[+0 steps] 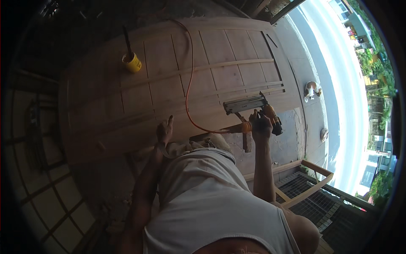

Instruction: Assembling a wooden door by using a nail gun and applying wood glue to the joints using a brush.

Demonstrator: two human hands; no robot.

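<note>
My right hand point(261, 125) is closed around the grip of a nail gun point(245, 104) with a grey magazine and a yellow-and-black body. I hold it above the near right part of a large wooden door panel point(169, 101), which lies flat and has grooved boards and thin strips. An orange air hose point(193, 63) loops across the panel and comes round toward the tool. My left hand point(165, 131) is by the panel's near edge, fingers apart, with no object visible in it. Shade hides some of its finger detail.
A yellow container point(132, 63) with a dark stick stands on the panel's far left. A wooden frame point(311, 192) sits over wire mesh at lower right. One dog point(311, 89) lies on the pavement beside the bright road point(338, 84). Pale framed panels point(46, 199) are at left.
</note>
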